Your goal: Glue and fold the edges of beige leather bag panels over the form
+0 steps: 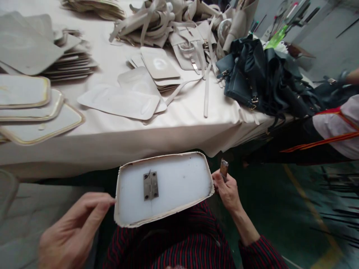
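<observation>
A white rounded panel (174,186) with a cream leather rim lies over my lap, tilted up to the right. A metal hinge (150,186) is on its left half. My left hand (75,224) is closed, with thumb and forefinger pinching the panel's left edge. At the right edge, my right hand (227,190) is closed around a short tool with a worn brown handle (224,169). The tool's working end is hidden, and the right fingertips are close against the panel's rim.
The cloth-covered table (179,134) ahead bears stacked edged panels (39,129), loose cream leather pieces (120,102), cream straps and bags (186,45), and dark bags (252,74). Another person's sleeve (340,127) is at right. A grey surface (50,209) lies at lower left.
</observation>
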A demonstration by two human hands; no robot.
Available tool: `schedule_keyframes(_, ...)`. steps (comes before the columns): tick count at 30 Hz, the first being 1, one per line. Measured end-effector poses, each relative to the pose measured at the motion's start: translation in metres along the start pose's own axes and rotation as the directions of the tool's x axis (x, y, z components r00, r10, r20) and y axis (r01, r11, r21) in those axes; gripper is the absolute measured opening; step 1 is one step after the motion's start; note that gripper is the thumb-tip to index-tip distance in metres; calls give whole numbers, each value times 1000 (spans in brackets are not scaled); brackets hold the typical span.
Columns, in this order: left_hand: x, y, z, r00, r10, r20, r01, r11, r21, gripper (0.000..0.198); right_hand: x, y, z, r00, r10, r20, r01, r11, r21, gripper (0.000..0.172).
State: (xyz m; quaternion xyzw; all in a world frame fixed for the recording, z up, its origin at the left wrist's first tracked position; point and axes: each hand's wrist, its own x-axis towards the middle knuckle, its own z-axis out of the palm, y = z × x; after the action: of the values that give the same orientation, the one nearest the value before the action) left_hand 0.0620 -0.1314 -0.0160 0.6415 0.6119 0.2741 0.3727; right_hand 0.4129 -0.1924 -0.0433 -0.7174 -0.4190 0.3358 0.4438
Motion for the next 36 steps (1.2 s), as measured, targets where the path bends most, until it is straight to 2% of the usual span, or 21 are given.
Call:
schedule_keyframes(2,30,10,-1,997,-82,-7,83,992,96,29,26,-7,2,999,-3,34,3,1000,13,31)
schedule_keyframes(5,72,14,2,998,-21,53,8,972,235,57,67,-20,9,979,-155,130,171,978,-118,32)
schedule_keyframes(7,89,11,5,994,40,100,-67,954,291,54,86,-26,11,941,-263,212,306,930,-206,27)
schedule_keyframes(10,94,7,7,989,87,121,-122,937,327,37,95,-31,11,905,-348,246,409,873,-267,29)
schedule_keyframes(14,82,10,10,988,154,24,-152,917,369,33,89,-31,12,881,-414,229,470,827,-310,25)
schedule_keyframes(17,80,13,13,984,169,-45,-137,906,401,33,86,-31,15,897,-410,164,441,842,-310,24)
schedule_keyframes(19,81,13,15,986,158,-51,-121,897,425,31,83,-32,13,928,-345,143,372,890,-263,24)
schedule_keyframes(21,79,10,16,992,125,-23,-105,909,403,33,72,-32,8,955,-219,199,256,949,-183,22)
schedule_keyframes(23,69,5,17,999,43,17,-46,959,279,44,50,-29,1,966,-77,247,110,986,-122,29)
schedule_keyframes(24,61,1,19,999,-25,26,20,980,199,55,37,-26,-2,970,-21,244,49,993,-110,32)
schedule_keyframes(26,40,-6,23,980,-197,16,195,978,70,82,7,-18,-3,981,61,183,-43,994,-100,30)
schedule_keyframes(28,16,-12,29,934,-356,-7,356,934,29,94,-19,-11,1,993,99,67,-91,989,-115,25)
schedule_keyframes(30,-5,-13,33,888,-460,-18,460,886,49,88,-36,-6,8,994,96,-60,-104,984,-147,24)
schedule_keyframes(32,-20,-8,36,862,-505,-43,507,860,60,76,-44,-5,13,987,67,-143,-92,981,-171,25)
schedule_keyframes(36,-36,9,42,856,-476,-203,490,872,20,56,-50,-2,17,975,62,-212,-98,982,-164,32)
